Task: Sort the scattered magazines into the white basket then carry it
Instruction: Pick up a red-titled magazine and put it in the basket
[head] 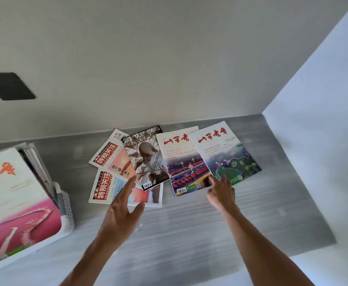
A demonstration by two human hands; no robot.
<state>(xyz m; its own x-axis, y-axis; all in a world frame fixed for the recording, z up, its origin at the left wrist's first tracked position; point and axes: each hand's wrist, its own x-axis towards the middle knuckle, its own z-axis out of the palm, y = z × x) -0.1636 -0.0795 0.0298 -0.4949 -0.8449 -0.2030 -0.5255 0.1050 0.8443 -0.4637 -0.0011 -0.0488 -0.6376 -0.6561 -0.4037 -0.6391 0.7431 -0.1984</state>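
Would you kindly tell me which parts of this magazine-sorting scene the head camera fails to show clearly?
- White perforated plastic basket, head view: mostly hidden by the pink-covered magazine lying on it; the left frame edge cuts both.
- Upright magazines behind it: only edges show, count unclear.
- Lower red-titled magazine: partly covered by the left hand.
- Right hand: fingertips at the lotus-cover magazine; contact or grip unclear.
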